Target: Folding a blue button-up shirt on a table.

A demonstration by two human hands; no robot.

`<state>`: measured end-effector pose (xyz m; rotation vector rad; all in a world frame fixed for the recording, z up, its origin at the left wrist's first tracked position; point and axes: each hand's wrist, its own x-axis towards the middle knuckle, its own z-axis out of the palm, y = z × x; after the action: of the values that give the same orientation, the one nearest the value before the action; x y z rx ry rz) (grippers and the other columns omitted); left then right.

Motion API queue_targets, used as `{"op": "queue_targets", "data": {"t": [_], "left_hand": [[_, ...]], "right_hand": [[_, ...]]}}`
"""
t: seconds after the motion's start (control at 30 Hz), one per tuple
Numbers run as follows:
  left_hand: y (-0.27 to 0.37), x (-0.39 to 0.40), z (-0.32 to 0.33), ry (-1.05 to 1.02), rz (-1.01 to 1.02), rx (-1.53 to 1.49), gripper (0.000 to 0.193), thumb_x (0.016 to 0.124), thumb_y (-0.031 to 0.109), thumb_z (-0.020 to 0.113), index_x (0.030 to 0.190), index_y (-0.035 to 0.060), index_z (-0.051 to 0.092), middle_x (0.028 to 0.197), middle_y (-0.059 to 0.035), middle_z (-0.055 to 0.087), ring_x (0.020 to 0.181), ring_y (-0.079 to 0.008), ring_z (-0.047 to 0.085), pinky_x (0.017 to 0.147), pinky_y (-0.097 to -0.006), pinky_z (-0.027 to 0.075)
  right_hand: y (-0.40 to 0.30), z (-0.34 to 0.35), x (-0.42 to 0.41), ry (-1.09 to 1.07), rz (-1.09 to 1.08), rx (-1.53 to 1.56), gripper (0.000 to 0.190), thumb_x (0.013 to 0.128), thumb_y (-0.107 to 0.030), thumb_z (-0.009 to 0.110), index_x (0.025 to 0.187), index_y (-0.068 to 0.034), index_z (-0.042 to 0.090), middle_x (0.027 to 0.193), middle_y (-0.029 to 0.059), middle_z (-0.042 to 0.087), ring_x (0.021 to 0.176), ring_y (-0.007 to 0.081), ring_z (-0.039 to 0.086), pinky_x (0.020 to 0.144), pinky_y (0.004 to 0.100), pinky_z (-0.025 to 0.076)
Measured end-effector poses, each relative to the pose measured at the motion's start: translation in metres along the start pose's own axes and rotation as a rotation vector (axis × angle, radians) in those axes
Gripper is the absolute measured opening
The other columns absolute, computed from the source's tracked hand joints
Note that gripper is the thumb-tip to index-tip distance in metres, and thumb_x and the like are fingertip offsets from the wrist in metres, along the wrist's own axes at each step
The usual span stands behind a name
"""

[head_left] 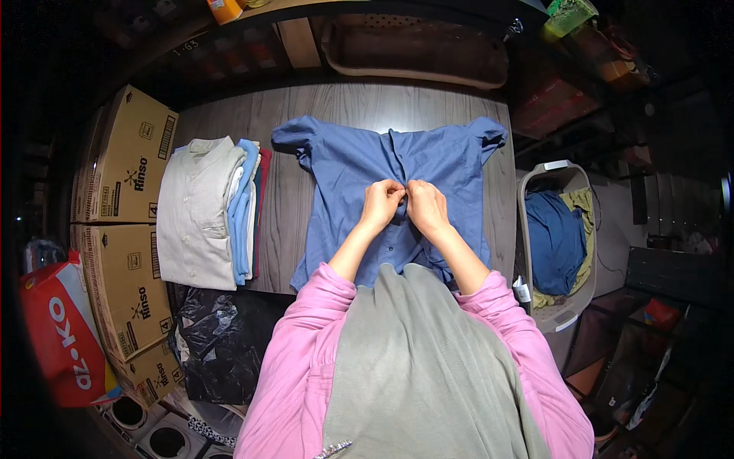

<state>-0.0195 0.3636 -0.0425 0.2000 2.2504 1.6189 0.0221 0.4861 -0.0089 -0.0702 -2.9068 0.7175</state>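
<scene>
A blue button-up shirt [350, 166] lies spread on the grey wood-grain table [287, 212], its short sleeves out to both sides and its collar end away from me. My left hand [383, 201] and my right hand [425, 205] meet at the middle of its front, fingertips pinching the button placket. Above them the front edges look partly apart; a button shows lower down. Whether a button is between my fingers is hidden. To the left is a stack of folded clothes [195, 212], topped by a light grey shirt with buttons.
Cardboard boxes [135, 166] stand along the left side, with a red bag [60, 333] beside them. A black plastic bag [221, 344] is below the stack. At the right, a laundry basket [523, 229] holds blue and yellow-green cloth. A brown tray [413, 51] lies beyond the table.
</scene>
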Motion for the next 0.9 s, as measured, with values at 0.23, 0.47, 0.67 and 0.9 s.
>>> {"op": "queue_targets", "data": {"t": [0.23,0.47,0.67,0.9], "left_hand": [[-0.022,0.003,0.006,-0.004,-0.058,-0.392,0.011,0.085,0.006,0.063,0.087,-0.004,0.067,0.077,-0.0061,0.067,0.07,-0.0101,0.062,0.066,-0.0237,0.051],[-0.024,0.008,0.007,-0.021,-0.148,-0.44,0.02,0.085,0.013,0.067,0.094,-0.0039,0.066,0.079,-0.0055,0.067,0.069,-0.0089,0.06,0.064,-0.0207,0.048],[-0.027,0.008,0.002,0.007,-0.091,-0.355,0.021,0.084,0.015,0.068,0.092,-0.0047,0.064,0.076,-0.006,0.066,0.067,-0.0088,0.059,0.06,-0.0216,0.048],[-0.014,0.007,0.009,0.165,0.019,-0.073,0.016,0.084,0.005,0.063,0.096,-0.0029,0.058,0.073,-0.0068,0.064,0.063,-0.0097,0.058,0.058,-0.0251,0.047]], "right_hand": [[0.017,-0.005,0.009,-0.192,0.117,0.328,0.016,0.083,-0.006,0.053,0.086,0.005,0.064,0.077,0.018,0.066,0.071,0.0285,0.065,0.065,0.0383,0.051],[0.017,0.002,0.009,-0.15,0.306,0.562,0.014,0.08,-0.005,0.06,0.084,0.005,0.067,0.072,0.0185,0.067,0.061,0.0206,0.067,0.058,0.0312,0.051],[0.017,0.002,0.013,-0.192,0.293,0.557,0.013,0.077,-0.006,0.065,0.083,0.005,0.067,0.069,0.0177,0.066,0.058,0.0196,0.066,0.057,0.0308,0.05],[0.016,0.005,0.013,-0.136,0.272,0.526,0.013,0.077,-0.005,0.065,0.085,0.005,0.068,0.071,0.0181,0.067,0.059,0.019,0.065,0.057,0.0309,0.05]]}}
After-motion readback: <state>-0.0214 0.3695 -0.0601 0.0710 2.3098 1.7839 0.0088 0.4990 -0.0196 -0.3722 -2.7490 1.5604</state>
